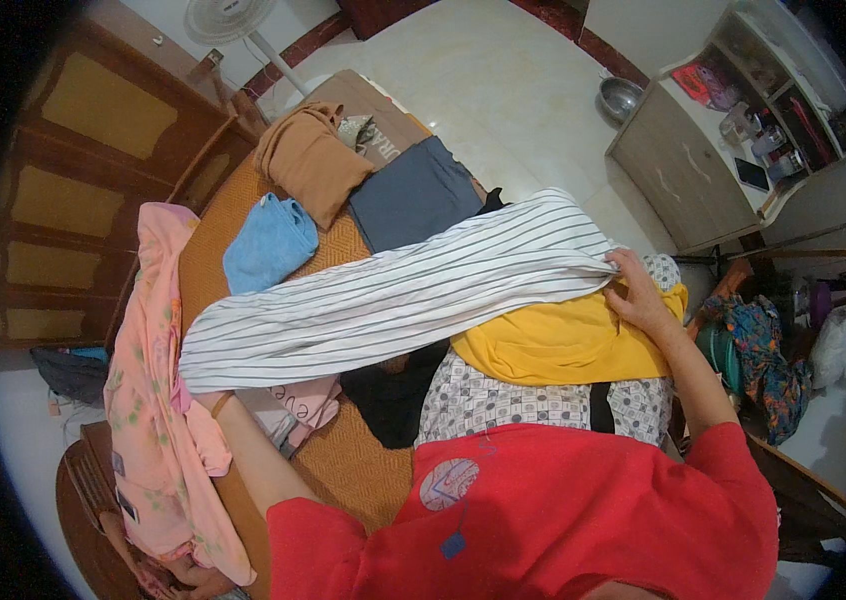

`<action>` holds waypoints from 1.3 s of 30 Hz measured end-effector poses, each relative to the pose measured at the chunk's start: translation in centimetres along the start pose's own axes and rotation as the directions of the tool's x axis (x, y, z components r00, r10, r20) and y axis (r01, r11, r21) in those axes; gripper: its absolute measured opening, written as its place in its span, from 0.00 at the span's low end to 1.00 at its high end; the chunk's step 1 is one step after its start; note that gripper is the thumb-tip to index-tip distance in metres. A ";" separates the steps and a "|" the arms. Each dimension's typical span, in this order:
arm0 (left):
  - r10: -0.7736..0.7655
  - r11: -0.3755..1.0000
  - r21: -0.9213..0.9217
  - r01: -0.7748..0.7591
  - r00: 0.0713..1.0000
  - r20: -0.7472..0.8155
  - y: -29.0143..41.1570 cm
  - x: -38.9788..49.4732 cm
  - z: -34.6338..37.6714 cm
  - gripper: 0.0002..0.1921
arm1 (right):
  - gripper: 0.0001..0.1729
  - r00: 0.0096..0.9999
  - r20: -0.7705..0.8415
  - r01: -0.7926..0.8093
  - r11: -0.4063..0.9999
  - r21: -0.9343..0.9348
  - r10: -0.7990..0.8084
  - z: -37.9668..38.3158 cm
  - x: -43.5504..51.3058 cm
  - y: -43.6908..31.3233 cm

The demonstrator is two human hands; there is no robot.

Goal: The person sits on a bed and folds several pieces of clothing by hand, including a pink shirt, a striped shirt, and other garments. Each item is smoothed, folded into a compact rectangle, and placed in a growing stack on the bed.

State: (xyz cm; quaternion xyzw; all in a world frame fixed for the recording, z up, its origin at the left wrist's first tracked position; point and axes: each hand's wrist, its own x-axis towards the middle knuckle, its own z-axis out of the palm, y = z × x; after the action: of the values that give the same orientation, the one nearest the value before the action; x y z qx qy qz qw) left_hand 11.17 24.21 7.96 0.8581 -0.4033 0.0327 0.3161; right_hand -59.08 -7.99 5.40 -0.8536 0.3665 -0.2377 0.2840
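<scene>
A white garment with dark stripes (pixel 393 300) stretches lengthwise across my lap and the woven mat (pixel 348 450). My right hand (pixel 634 294) pinches its right end between thumb and fingers. At the other end my left wrist (pixel 220 403) goes under the striped fabric, which hides the hand. Yellow cloth (pixel 543 345) lies over my patterned trousers (pixel 498 401), below the striped garment. Beside my leg is a black garment (pixel 393 405). A pale pink garment with lettering (pixel 312 409) sits near my left forearm, partly covered.
Beyond the stripes lie a blue cloth (pixel 269 244), a folded dark grey garment (pixel 419 191) and a folded brown garment (pixel 314 161). Pink floral fabric (pixel 156 375) drapes along the left. A wooden headboard (pixel 92 195), a fan (pixel 228 19) and a cabinet (pixel 682 172) stand around.
</scene>
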 end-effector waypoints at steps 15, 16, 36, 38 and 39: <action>0.069 0.895 -0.439 -0.077 0.997 -0.035 5.7 8.7 -2.7 0.20 | 0.17 0.839 -0.507 -0.014 0.924 -0.382 -0.197 -10.0 8.0 -0.3; 0.024 0.608 -0.794 0.030 0.998 0.056 7.5 9.2 -1.3 0.20 | 0.17 0.880 -0.431 -0.027 0.886 -0.463 -0.198 -10.7 7.4 0.7; -0.124 0.380 -0.904 0.197 0.979 0.162 1.6 10.6 3.9 0.17 | 0.05 0.646 -0.759 -0.197 0.941 -0.276 -0.087 -12.1 2.6 2.4; -0.361 0.296 -0.914 0.276 0.918 0.161 -1.2 7.2 6.9 0.15 | 0.04 0.741 -0.669 -0.234 0.954 -0.189 0.049 -8.2 0.1 4.8; -0.449 -0.160 -0.928 0.336 0.813 0.371 -1.4 6.8 8.3 0.15 | 0.04 0.778 -0.617 -0.288 0.941 -0.180 0.120 -6.4 -1.7 6.7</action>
State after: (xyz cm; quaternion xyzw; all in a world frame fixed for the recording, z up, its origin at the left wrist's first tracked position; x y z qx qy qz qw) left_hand 15.09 15.60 2.69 0.4554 -0.0108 -0.3218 0.8301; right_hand -67.35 -12.54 5.34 -0.7197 0.5563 -0.4109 0.0616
